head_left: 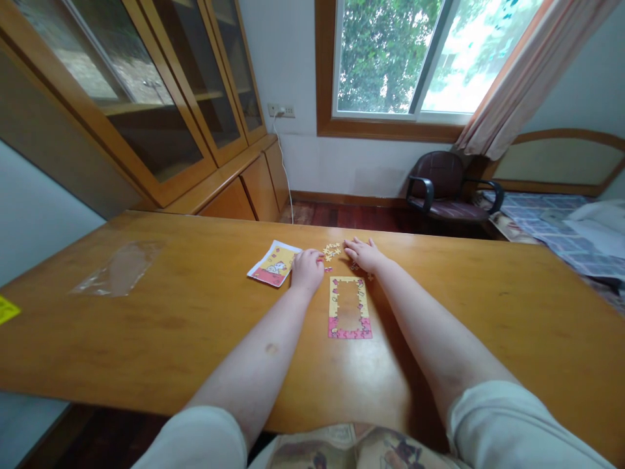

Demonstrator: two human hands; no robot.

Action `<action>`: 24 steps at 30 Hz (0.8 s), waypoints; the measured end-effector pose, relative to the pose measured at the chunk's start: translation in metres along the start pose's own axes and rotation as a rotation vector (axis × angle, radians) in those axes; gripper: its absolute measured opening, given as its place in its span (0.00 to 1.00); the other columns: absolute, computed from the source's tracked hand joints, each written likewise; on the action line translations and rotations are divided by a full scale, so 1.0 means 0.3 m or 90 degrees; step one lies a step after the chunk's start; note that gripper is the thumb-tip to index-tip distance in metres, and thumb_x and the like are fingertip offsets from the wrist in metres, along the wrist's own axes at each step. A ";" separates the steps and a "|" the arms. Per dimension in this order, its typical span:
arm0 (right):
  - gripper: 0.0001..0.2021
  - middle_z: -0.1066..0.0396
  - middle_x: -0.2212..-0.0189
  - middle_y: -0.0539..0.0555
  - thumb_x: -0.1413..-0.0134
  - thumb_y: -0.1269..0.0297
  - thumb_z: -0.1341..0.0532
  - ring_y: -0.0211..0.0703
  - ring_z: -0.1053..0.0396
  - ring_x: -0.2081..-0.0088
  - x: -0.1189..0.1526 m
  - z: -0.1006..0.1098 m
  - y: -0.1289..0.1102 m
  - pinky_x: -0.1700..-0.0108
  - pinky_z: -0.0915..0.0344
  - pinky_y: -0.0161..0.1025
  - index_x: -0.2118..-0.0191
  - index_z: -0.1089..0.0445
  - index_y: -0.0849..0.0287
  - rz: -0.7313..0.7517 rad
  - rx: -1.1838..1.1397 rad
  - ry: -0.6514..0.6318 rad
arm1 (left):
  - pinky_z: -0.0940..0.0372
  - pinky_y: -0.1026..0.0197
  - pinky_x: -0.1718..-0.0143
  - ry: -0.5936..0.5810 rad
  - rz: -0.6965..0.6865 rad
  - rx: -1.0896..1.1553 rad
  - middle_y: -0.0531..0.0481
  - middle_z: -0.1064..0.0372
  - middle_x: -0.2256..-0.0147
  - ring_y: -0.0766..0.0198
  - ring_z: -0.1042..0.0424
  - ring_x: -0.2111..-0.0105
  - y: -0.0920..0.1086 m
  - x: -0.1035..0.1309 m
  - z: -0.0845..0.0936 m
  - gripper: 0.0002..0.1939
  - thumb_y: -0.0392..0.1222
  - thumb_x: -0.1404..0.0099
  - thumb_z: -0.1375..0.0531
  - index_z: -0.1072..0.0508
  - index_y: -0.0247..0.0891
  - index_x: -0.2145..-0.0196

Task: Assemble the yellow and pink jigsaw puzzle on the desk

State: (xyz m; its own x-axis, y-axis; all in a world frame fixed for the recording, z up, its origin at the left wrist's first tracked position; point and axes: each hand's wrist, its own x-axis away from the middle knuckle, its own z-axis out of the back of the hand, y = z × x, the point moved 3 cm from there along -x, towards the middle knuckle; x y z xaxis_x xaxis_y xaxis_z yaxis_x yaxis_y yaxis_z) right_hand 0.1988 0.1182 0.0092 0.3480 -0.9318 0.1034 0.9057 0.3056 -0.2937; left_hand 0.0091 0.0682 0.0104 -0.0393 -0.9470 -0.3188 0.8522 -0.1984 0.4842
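My left hand (307, 268) rests at the right edge of a picture card (274, 264) showing a white figure on yellow and pink. Its fingers are curled together, with a small reddish puzzle piece (320, 258) at the tips. My right hand (365, 253) lies palm down with fingers apart, partly covering some loose pieces. Between both hands is a small heap of yellow puzzle pieces (331, 251), and a pink piece (329, 269) lies just nearer. Closer to me, joined pieces form a rectangular puzzle frame (333, 306), yellow above and pink below, with bare table inside.
A clear plastic bag (117, 268) lies on the wooden table (205, 326) at the left, with a yellow item (7, 309) at the table's left edge. Beyond the table stand a glass-door cabinet (229, 163), an office chair (446, 185) and a bed (551, 221).
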 end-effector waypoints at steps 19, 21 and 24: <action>0.21 0.34 0.42 0.52 0.33 0.57 0.54 0.53 0.51 0.34 0.183 -0.037 0.005 0.35 0.74 0.67 0.40 0.36 0.52 0.045 -0.069 0.153 | 0.37 0.54 0.49 0.128 0.010 0.184 0.48 0.26 0.60 0.56 0.31 0.54 -0.041 -0.004 0.026 0.18 0.30 0.43 0.52 0.24 0.39 0.64; 0.20 0.34 0.42 0.52 0.33 0.58 0.54 0.53 0.50 0.35 0.185 -0.040 0.000 0.35 0.74 0.67 0.41 0.36 0.52 0.056 -0.063 0.146 | 0.38 0.54 0.49 0.167 -0.001 0.202 0.47 0.26 0.60 0.56 0.31 0.54 -0.042 0.002 0.041 0.17 0.31 0.42 0.52 0.25 0.39 0.64; 0.20 0.35 0.42 0.53 0.33 0.59 0.53 0.53 0.50 0.35 0.195 -0.038 -0.006 0.35 0.72 0.66 0.41 0.36 0.53 0.069 -0.069 0.167 | 0.38 0.53 0.51 0.227 -0.032 0.213 0.47 0.27 0.62 0.56 0.31 0.56 -0.045 0.013 0.061 0.15 0.32 0.42 0.51 0.26 0.39 0.66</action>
State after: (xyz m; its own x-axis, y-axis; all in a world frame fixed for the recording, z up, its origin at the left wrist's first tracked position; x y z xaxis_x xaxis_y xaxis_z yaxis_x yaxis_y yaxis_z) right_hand 0.2147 0.0608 0.0049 0.3542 -0.9180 -0.1782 0.8307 0.3964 -0.3908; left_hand -0.0121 0.0626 0.0174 0.1551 -0.8001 -0.5795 0.6369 -0.3675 0.6777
